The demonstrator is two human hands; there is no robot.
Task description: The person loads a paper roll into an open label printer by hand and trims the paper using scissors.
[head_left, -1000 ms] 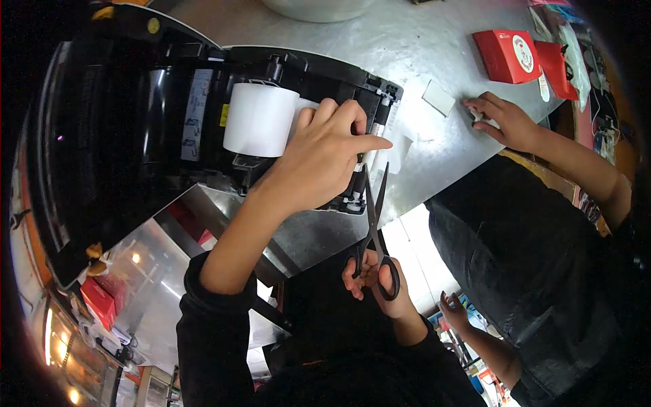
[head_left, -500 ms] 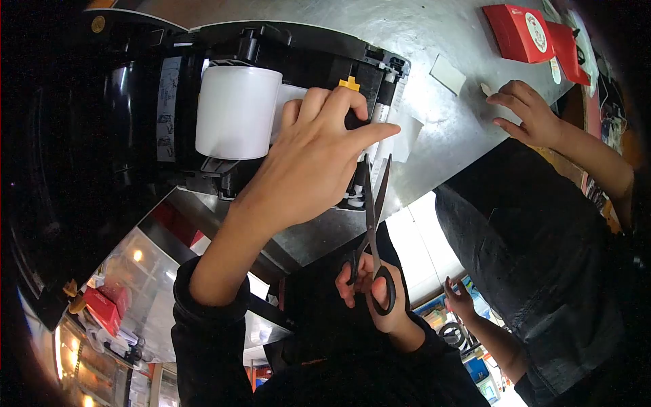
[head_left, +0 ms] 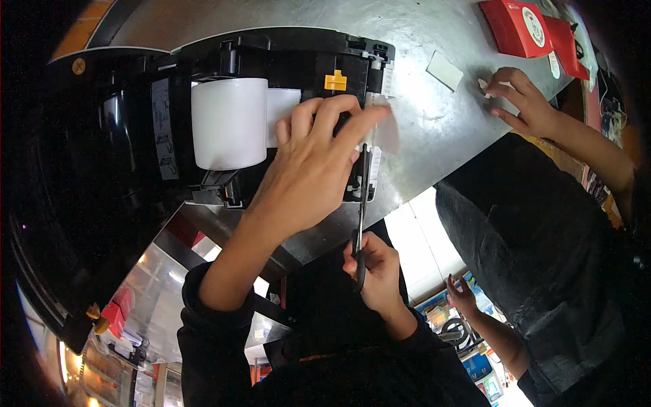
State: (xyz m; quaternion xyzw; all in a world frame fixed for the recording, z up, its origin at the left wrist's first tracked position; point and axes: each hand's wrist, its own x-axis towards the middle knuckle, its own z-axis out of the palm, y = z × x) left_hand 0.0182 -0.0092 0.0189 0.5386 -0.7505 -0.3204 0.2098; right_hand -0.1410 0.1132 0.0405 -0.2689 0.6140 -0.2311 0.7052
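A black label printer (head_left: 319,64) lies open, with a thick white label roll (head_left: 230,125) in it. From the roll a strip of label paper (head_left: 283,108) runs beneath my left hand (head_left: 315,159). That hand has its fingers curled on the strip near the printer's front edge, and the thumb points outward. The strip's loose end (head_left: 388,134) hangs out past the thumb, over the metal table. My right hand (head_left: 378,271) grips black-handled scissors (head_left: 363,203). Their blades are together and upright, the tips beside my left fingers at the printer's front edge.
A yellow tab (head_left: 335,81) sits inside the printer. On the metal table (head_left: 434,146) are a pale card (head_left: 445,70) and a red box (head_left: 514,30). Another person's hand (head_left: 525,102) touches a small white scrap, and their other hand (head_left: 462,298) hangs lower down.
The scissors have gone from blades apart to blades together, and turned edge-on. My left thumb has moved up and left. The printer now sits slightly left in view.
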